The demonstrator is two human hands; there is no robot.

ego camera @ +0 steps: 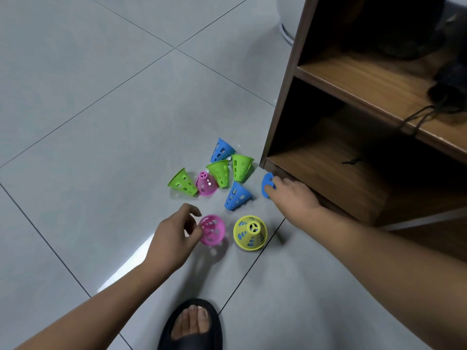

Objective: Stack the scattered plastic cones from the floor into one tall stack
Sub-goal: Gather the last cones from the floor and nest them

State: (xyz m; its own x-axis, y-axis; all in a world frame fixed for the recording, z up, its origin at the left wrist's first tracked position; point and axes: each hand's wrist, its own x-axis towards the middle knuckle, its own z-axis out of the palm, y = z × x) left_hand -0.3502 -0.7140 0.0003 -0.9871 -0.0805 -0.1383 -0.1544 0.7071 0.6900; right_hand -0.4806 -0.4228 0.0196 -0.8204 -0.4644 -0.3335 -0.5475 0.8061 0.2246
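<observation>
The right hand (290,195) has its grip clamped round a blue cone (266,186) just beside the bottom corner of the wooden shelf (279,117); the left hand (175,231) is curled, its fingertips at the rim of a pink cone (213,229) lying on its side on the floor (101,122); I cannot tell whether that grip is together on it; a yellow cone (250,232) stands upright just beside it; beyond lie three green cones (219,173), two more blue cones (237,197) and a second pink one (206,184) in a loose cluster; a foot in a black sandal (192,329) is at the bottom edge.
</observation>
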